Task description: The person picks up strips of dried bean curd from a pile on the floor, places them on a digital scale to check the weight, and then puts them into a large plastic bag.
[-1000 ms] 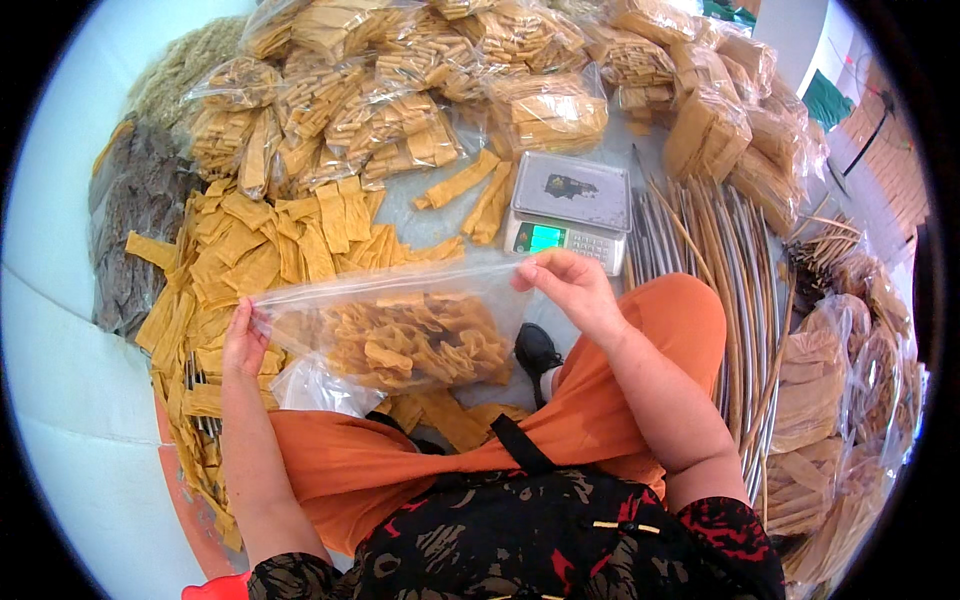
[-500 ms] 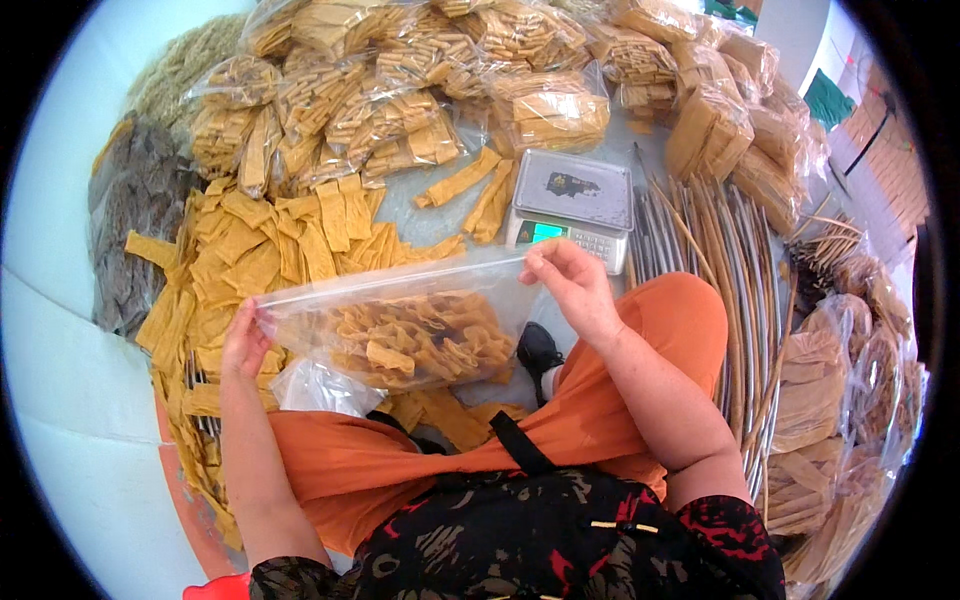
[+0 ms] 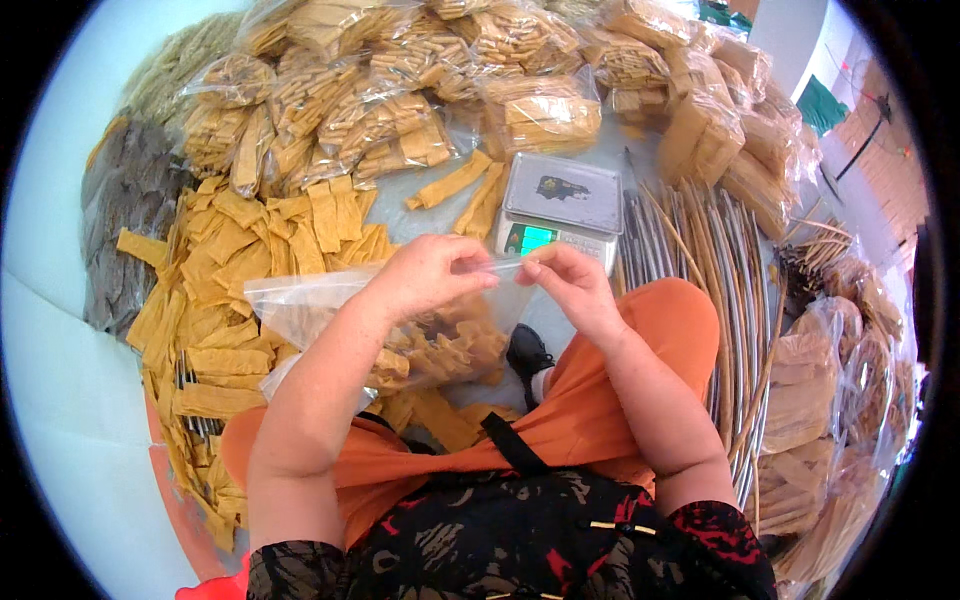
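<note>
Head view: my left hand (image 3: 425, 275) has slid right to meet my right hand (image 3: 565, 285); both pinch the plastic bag (image 3: 400, 325) hanging beneath them.

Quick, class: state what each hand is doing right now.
Left hand: closed, pinching the top edge of the clear plastic bag.
Right hand: closed, pinching the same edge.

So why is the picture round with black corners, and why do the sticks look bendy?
Head view: a fisheye lens makes the round picture with black corners and bends the straight sticks near the rim; daylight is bright and even, the clear bag in the left hand and right hand shines slightly, and the middle is sharp.
</note>
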`<state>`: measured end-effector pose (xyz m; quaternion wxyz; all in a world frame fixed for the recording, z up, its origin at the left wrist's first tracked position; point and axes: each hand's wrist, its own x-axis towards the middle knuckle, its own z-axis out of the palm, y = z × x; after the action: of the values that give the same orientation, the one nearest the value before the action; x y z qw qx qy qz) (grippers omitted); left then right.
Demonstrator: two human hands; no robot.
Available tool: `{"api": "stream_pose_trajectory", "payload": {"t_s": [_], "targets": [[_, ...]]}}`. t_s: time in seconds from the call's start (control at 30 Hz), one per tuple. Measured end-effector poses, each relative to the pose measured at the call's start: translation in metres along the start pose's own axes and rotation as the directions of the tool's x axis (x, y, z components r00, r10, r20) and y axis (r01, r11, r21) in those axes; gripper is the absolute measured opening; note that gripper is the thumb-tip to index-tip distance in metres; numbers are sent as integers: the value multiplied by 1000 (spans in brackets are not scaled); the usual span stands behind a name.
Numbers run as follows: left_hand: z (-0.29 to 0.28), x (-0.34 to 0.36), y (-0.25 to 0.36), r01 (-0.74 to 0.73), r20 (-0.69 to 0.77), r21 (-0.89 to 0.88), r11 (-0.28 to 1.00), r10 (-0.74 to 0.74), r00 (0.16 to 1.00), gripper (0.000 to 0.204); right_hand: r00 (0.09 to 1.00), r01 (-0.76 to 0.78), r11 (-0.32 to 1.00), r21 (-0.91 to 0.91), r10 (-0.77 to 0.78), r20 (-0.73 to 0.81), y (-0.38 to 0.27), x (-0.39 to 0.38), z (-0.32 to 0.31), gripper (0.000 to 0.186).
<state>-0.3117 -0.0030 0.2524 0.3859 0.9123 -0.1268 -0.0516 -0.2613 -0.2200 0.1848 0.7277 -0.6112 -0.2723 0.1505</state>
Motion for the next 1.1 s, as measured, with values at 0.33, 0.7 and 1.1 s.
{"api": "stream_pose_trajectory", "payload": {"t_s": [0.33, 0.7, 1.1], "targets": [[8, -7, 0, 23, -190, 33, 999, -16, 982, 15, 1000, -15, 998, 54, 16, -15, 9, 3, -4, 15], [14, -9, 4, -64, -242, 142, 988, 97, 965, 13, 999, -34, 999, 13, 34, 6, 5, 5, 3, 15], [17, -19, 4, -56, -274, 43, 997, 66, 959, 10, 997, -78, 997, -7, 78, 13, -2, 5, -7, 13]]}}
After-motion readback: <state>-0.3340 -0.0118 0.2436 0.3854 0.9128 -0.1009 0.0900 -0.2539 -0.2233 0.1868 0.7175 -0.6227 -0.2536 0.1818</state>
